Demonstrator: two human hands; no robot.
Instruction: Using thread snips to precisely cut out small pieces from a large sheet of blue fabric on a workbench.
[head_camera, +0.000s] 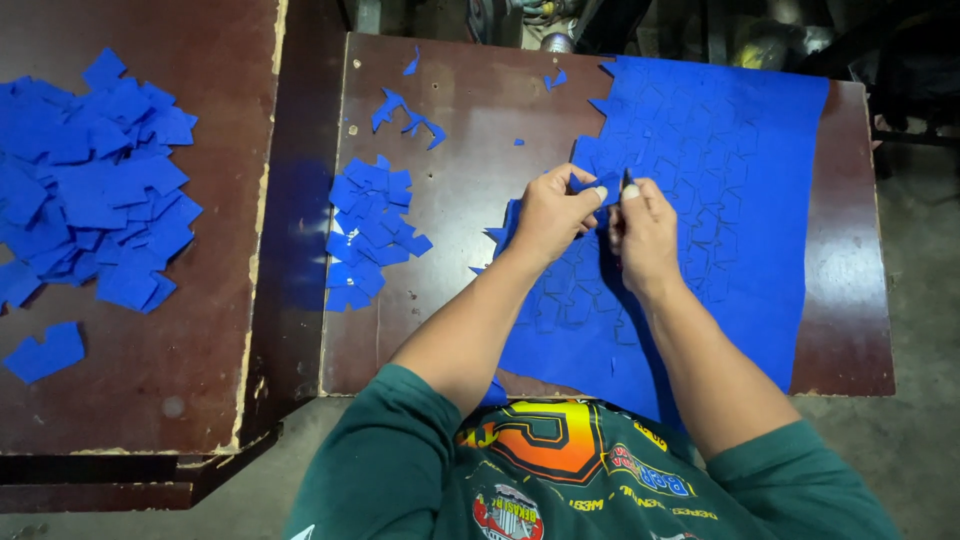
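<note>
Blue die-cut sheet (740, 190) covers the table's (450, 110) right half; both hands, left (552, 212) and right (642, 228), pinch one small piece (597, 184) near its middle, apparently mid-separation, needing a gentle pull.

- The sheet (760, 200) across the right half of the frame is bright blue, scored all over with a faint repeating outline pattern.
- The small piece (597, 185) I pinch at centre is the same blue.
- The cut pieces (372, 235) left of centre and the big heap (90, 180) at upper left are blue too.
- Both tables (470, 130) are dark reddish brown, with pale chipped edges.
- My sleeves (390, 450) at the bottom are dark green; the shirt front carries an orange and yellow print.
</note>
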